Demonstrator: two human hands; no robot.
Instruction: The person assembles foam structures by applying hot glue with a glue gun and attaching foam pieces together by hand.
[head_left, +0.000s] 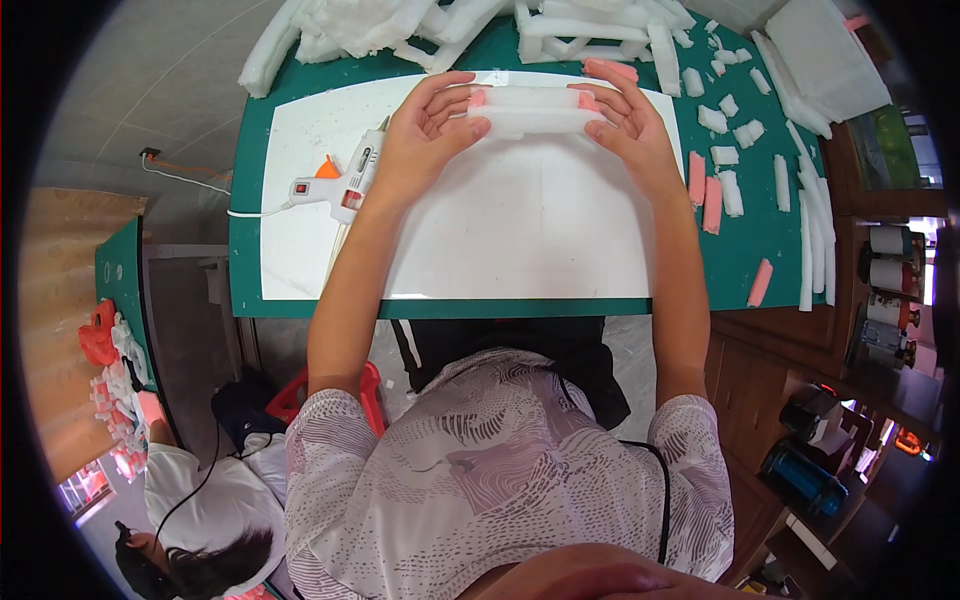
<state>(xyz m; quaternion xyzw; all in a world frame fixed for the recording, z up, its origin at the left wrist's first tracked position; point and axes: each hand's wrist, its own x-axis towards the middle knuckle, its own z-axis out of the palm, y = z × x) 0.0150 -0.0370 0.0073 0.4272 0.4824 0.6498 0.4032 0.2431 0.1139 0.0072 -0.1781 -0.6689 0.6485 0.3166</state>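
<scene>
Both my hands hold a white foam piece (535, 122) by its two ends, over the far part of a white board. It looks like two long foam bars side by side, with a small pink foam block (477, 98) at the left end and another pink block (587, 100) at the right. My left hand (430, 125) grips the left end, thumb on the near bar. My right hand (630, 125) closes on the right end the same way. Left of my left forearm, a white hot glue gun (350, 185) with an orange tip piece lies on the board.
The white board (520, 240) lies on a green table mat (755, 200). White foam structures (590, 35) line the far edge. Pink foam strips (711, 205) and several white offcuts lie at right, near long white strips (817, 240). Another person (210, 500) sits at lower left.
</scene>
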